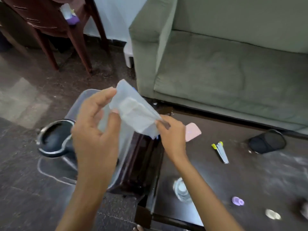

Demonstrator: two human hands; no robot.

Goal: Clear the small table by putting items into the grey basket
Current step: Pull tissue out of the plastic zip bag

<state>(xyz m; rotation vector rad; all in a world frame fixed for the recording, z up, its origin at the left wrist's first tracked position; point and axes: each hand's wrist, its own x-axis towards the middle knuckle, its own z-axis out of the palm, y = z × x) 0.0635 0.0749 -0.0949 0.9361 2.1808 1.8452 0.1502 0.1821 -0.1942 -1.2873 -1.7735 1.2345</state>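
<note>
Left hand (95, 130) and right hand (171, 135) are pinching a clear plastic bag (133, 110) above the grey basket (83, 97), beside the table (250, 172) left edge.

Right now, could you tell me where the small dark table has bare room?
On the dark table, a bare patch lies between the yellow-tipped silver sachets, the black mesh cup and the purple cap. Another runs behind the pink flat case, toward the green sofa. Crowded near edge: clear bottle, silvery disc.

Grey basket (73, 110), 9 o'clock of desk (250, 180): mostly hidden behind left hand (93, 130) and clear bag (133, 110). Bag contents blurred, unidentifiable. Dark object (300, 209), 4 o'clock: cut by right edge, smeared. Pale round item (272, 214), 5 o'clock: too blurred to name.
</note>
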